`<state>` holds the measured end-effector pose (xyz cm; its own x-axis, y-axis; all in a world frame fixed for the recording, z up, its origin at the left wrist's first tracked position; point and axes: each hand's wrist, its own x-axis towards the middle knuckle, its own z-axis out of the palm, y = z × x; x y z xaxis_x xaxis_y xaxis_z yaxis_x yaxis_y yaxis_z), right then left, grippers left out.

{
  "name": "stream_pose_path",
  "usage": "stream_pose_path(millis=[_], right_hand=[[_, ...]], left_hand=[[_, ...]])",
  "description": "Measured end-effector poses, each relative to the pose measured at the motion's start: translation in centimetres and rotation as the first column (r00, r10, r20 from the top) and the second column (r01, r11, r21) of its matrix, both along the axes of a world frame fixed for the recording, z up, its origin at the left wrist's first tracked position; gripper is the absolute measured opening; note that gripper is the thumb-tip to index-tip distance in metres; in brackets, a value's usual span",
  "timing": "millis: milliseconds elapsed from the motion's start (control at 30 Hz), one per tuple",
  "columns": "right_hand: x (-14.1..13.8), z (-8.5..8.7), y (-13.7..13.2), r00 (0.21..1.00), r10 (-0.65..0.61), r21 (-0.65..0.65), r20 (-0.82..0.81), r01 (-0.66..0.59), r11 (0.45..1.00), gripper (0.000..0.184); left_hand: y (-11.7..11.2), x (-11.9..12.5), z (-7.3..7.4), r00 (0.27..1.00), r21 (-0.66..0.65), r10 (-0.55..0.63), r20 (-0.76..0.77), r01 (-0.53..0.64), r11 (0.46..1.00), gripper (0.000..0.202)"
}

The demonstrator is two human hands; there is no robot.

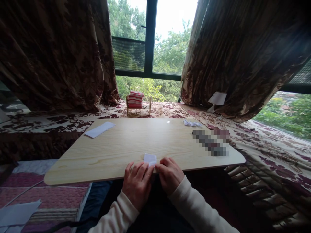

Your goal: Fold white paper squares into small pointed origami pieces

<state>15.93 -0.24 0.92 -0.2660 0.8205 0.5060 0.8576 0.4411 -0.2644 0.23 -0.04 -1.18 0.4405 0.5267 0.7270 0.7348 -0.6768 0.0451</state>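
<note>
I have the small white paper point(150, 158) at the near edge of the table point(136, 139), directly in front of me, probably so the wood backs it while both hands reach it easily. My left hand point(137, 181) is half curled, fingertips at the paper's near left part, seemingly to steady it; whether the thumb grips from below I cannot tell. My right hand point(170, 174) is drawn nearly closed, thumb and forefinger apparently pinching the near right corner, which should give finer control.

The folded sheet point(100, 129) lies far left and the pleated paper point(192, 123) far right, perhaps to leave me elbow room (the pixelated patch point(210, 142) on the right I can't make out).

The small paper is smooth, thin and squarish; the folded sheet is a long flat strip; the pleated one is ridged in zigzags. The tabletop is pale, wood-grained and faintly glossy, with rounded corners, beside heavy flowered fabric point(252, 145).
</note>
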Motion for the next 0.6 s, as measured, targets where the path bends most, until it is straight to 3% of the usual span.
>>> stream_pose_path(millis=[167,367,600], right_hand=[[1.4,0.8,2.5,0.987,-0.044,-0.086,-0.153,0.031,0.996,0.027],[0.7,2.0,4.6,0.993,-0.108,-0.293,-0.048,0.090,0.952,0.013],[0.5,2.2,5.0,0.995,-0.090,-0.367,0.036,0.097,0.925,0.016]], left_hand=[[-0.6,0.3,-0.3,0.997,-0.010,-0.032,0.065,0.033,0.999,0.035],[-0.7,0.2,0.2,0.996,-0.040,-0.068,0.058,0.070,0.997,0.035],[0.3,0.1,0.1,1.000,-0.045,-0.024,-0.004,0.024,0.999,0.035]])
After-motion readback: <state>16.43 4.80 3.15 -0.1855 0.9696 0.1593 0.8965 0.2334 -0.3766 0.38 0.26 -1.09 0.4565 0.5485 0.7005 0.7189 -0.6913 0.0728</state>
